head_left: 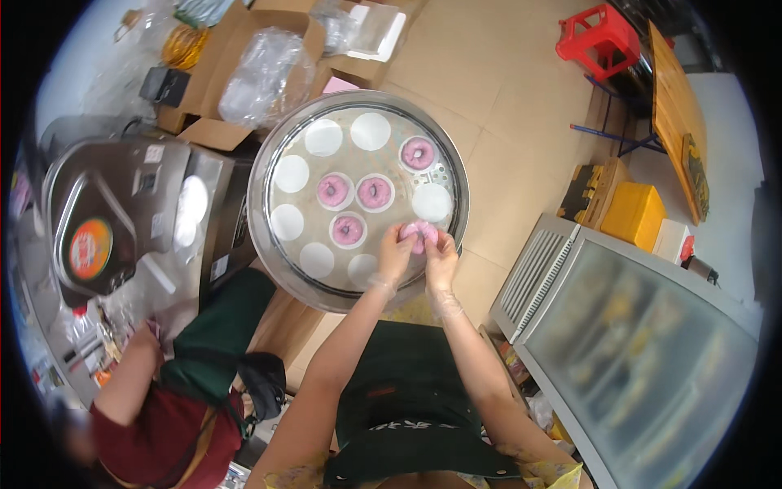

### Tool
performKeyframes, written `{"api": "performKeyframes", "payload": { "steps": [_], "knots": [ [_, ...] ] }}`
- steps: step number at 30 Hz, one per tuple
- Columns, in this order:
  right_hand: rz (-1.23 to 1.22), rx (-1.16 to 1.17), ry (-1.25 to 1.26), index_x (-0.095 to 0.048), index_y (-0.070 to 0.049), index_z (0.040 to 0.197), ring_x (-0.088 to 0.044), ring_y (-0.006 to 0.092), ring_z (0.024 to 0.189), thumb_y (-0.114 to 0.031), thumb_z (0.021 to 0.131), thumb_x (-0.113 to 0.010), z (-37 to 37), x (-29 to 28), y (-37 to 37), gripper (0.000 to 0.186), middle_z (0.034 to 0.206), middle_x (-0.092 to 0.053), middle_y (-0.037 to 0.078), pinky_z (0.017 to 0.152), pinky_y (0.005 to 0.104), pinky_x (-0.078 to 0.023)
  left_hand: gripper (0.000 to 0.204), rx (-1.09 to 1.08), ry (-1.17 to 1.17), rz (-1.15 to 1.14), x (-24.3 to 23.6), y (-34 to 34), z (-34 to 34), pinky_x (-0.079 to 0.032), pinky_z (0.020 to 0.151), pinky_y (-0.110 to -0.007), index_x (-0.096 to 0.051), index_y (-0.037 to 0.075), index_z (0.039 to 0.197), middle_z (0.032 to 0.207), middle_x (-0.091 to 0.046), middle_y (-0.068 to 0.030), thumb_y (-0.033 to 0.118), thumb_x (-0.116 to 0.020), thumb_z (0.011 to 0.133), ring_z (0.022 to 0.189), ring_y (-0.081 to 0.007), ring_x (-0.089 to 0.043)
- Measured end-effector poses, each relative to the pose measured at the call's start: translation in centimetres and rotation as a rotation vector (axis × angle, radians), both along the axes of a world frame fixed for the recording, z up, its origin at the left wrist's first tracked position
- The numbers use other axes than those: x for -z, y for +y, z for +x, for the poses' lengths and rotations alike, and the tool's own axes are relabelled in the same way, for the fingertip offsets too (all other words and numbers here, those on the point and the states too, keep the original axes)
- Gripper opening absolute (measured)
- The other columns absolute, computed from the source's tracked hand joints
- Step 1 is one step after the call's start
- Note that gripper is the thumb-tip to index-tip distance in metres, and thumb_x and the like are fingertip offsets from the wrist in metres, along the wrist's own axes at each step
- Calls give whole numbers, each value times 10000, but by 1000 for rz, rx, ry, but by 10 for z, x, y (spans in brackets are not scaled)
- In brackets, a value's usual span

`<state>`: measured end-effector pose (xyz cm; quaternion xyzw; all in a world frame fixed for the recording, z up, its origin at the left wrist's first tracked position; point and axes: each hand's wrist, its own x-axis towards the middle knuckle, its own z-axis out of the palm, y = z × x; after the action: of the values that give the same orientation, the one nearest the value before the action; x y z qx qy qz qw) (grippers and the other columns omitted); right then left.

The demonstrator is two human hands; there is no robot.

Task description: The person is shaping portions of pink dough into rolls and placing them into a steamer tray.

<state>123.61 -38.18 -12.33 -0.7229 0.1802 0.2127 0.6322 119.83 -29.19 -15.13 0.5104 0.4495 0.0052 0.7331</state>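
Note:
Both my hands wear clear plastic gloves and meet over the near right part of a round metal steamer tray. Between them is a pink ring of dough, pinched by the fingers of my left hand and my right hand. On the tray, a pink dough ring rests on a white paper round at the far right. Three more lie near the middle: one dough ring, another, and a third. Several bare white paper rounds are spread around them, one paper round just beyond my hands.
At left, a co-worker in a dark red top and green apron stands by a metal machine. Beyond the tray sits an open cardboard box with plastic bags. A glass-topped freezer, yellow bin and red stool are at right.

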Motion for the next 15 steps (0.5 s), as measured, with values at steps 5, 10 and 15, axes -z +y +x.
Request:
{"api": "performKeyframes", "payload": {
  "steps": [5,10,15],
  "knots": [
    [-92,128,-94,-578,65,1190,-628,176,959,-34,922,-596,29,48,21,287,1072,-653,121,861,305,-497,342,224,-24,303,70,19,49,-516,852,-364,-645,-6,1130,1057,-644,-166,126,-694,819,960,-279,-651],
    [-263,198,-161,-584,77,1186,-629,169,929,-36,932,-584,40,86,25,278,1035,-663,117,846,300,-503,416,276,-52,393,80,19,75,-513,838,-395,-646,-2,1174,1061,-620,-197,150,-711,793,954,-336,-633],
    [-506,93,-190,-554,87,1257,-647,269,1018,-14,915,-564,40,87,26,357,1112,-654,200,906,346,-498,475,442,25,503,56,22,79,-514,827,-389,-619,15,1256,1098,-592,-195,110,-701,798,958,-324,-628]
  ]
}}
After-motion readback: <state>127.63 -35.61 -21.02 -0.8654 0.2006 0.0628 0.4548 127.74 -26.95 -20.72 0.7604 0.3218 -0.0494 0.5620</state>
